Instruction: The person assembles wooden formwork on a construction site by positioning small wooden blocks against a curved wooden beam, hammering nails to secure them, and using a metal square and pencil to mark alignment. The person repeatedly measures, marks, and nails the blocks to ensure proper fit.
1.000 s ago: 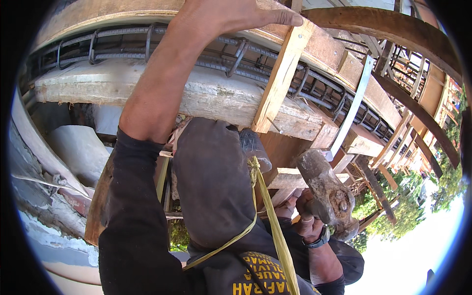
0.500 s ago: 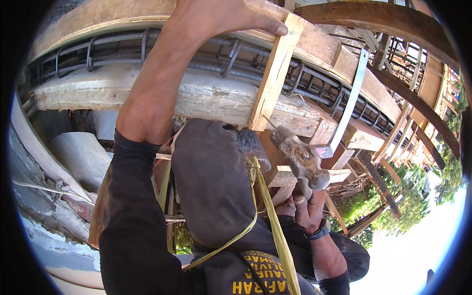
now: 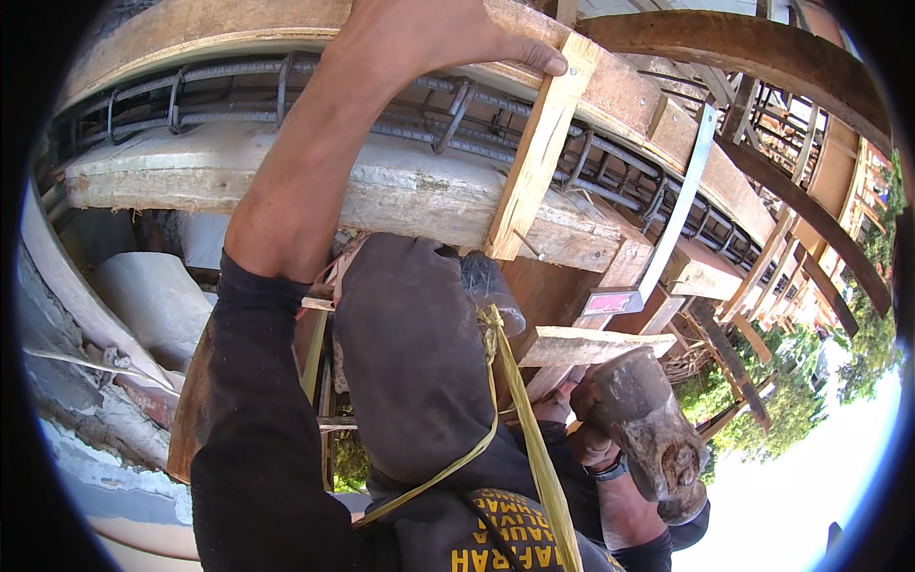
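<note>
My left hand [image 3: 448,38] reaches over the top of the formwork board, its thumb pressed on the upper end of a pale wooden slat [image 3: 541,143]; the other fingers are cut off by the frame's edge. The slat lies across from the upper board to the thick lower timber. A nail [image 3: 529,245] sticks out near its lower end. My right hand [image 3: 593,446] is closed round the handle of a hammer, mostly hidden behind the hammer's worn head [image 3: 658,434], which is drawn back low on the right, apart from the nail.
Steel rebar [image 3: 448,119] runs between the upper board and the lower timber [image 3: 381,186]. A metal carpenter's square [image 3: 675,210] hangs right of the slat. A clear plastic bag [image 3: 491,286] sits beside my knee [image 3: 405,353]. Yellow strapping [image 3: 534,429] crosses my lap. Bright open space shows below right.
The hammer has swung down and to the right, away from the nail, with my right hand on it. My left hand and the slat have stayed nearly in place.
</note>
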A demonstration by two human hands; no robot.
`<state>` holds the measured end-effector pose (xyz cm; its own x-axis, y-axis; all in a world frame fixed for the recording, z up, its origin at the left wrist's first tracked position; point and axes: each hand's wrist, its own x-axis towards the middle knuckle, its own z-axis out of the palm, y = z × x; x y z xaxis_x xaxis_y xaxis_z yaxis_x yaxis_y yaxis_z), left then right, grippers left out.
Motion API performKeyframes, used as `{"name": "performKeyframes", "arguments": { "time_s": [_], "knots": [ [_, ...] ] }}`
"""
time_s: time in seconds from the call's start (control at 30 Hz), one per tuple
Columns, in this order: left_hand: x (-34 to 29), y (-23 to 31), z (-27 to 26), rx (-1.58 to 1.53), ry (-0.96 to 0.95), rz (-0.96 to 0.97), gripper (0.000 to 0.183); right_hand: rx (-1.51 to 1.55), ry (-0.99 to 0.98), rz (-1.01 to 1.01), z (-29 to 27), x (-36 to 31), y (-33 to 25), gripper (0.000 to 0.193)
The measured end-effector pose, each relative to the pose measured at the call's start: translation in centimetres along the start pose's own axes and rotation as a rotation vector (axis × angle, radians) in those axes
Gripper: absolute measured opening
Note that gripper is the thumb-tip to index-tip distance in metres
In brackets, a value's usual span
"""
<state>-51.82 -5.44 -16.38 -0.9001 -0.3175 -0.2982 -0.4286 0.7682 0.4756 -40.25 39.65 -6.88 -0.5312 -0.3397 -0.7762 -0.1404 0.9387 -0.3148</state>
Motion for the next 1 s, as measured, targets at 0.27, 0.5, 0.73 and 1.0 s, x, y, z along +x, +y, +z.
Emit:
{"name": "performKeyframes", "arguments": {
  "time_s": [0.27,0.5,0.73,1.0],
  "knots": [
    [0.1,-0.1,0.2,0.028,0.029,0.002,0.09,0.634,0.216,-0.445,1.1,2.3,-1.0,0.048],
    [0.5,-0.2,0.8,0.117,0.003,-0.03,0.088,0.517,0.168,-0.229,1.3,1.1,-0.8,0.047],
    [0.4,-0.7,1.1,0.008,0.111,0.028,0.089,0.598,0.04,-0.169,2.1,1.6,0.2,0.046],
    [0.1,0.4,-0.2,0.078,0.0,0.014,0.09,0.458,0.009,-0.156,1.2,2.0,-1.6,0.048]
  ]
}}
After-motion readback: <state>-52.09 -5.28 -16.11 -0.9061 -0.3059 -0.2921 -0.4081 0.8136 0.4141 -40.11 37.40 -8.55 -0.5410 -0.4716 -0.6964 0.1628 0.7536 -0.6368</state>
